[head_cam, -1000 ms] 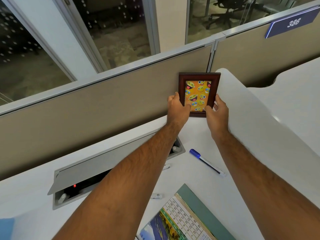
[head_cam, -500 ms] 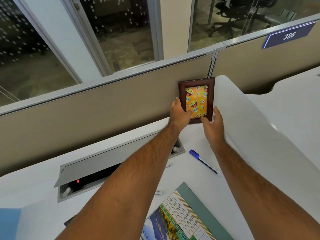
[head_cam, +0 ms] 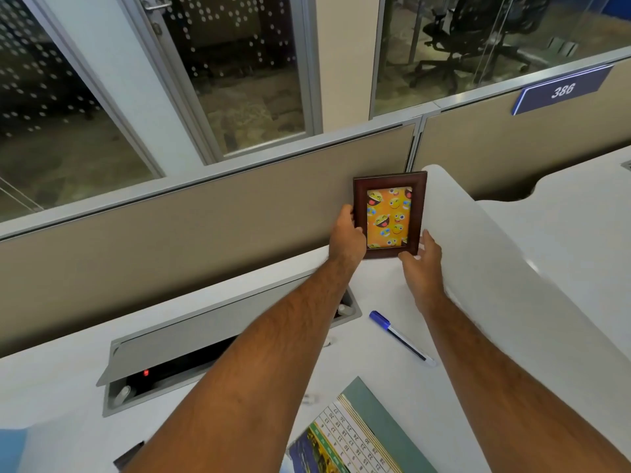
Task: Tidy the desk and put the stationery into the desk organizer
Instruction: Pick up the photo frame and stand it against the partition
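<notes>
A dark wooden photo frame [head_cam: 390, 186] with an orange emoji picture stands upright in the far corner of the white desk [head_cam: 372, 291], against the beige partition [head_cam: 205, 227]. My left hand [head_cam: 345, 236] grips its left edge, thumb on the front. My right hand [head_cam: 420, 258] holds its lower right corner with the thumb under the bottom rail. A blue-capped pen [head_cam: 401, 337] lies loose on the desk below the frame. No desk organizer is in view.
An open grey cable tray [head_cam: 191, 339] is sunk into the desk at left. A desk calendar [head_cam: 358, 435] lies at the bottom. A white curved side divider [head_cam: 505, 278] rises at right. Small white objects [head_cam: 310, 399] lie beside my left forearm.
The frame has turned to stand more upright and squarer in the corner. My left hand has slid up its left edge; my right hand stays at the lower right corner.
</notes>
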Available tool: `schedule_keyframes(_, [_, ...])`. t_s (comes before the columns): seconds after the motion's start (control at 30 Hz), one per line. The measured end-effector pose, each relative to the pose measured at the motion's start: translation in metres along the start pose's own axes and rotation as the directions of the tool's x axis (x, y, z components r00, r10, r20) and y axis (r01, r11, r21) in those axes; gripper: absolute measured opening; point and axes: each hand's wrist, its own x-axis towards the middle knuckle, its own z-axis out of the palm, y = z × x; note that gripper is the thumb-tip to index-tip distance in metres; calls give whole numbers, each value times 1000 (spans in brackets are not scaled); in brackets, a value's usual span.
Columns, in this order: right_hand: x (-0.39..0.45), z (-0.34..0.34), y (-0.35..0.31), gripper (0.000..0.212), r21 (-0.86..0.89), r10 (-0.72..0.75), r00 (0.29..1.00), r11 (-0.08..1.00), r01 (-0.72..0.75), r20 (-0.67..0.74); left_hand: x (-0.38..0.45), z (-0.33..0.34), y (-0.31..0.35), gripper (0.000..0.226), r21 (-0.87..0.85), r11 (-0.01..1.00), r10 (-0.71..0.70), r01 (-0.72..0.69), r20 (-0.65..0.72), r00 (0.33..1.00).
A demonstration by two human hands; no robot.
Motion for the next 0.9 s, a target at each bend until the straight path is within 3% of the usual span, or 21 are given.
schedule_keyframes(0.1, [1,6,-6,65,19,-74,997,997,74,-11,4,-3,3,39,31,998,50,-49,-15,999])
schedule_keyframes(0.27, [-1,11,-7,64,10,-69,997,998,69,-32,15,-1,4,34,42,996,80,-78,-49,996])
schedule_keyframes(0.57, [0,19,-3,70,26,-77,995,997,79,-66,29,6,-5,12,-50,999,-17,13,-75,997])
schedule_keyframes(0.9, [-2,23,-4,73,-1,-70,994,998,70,-78,22,7,-2,29,-73,997,-14,15,16,1000])
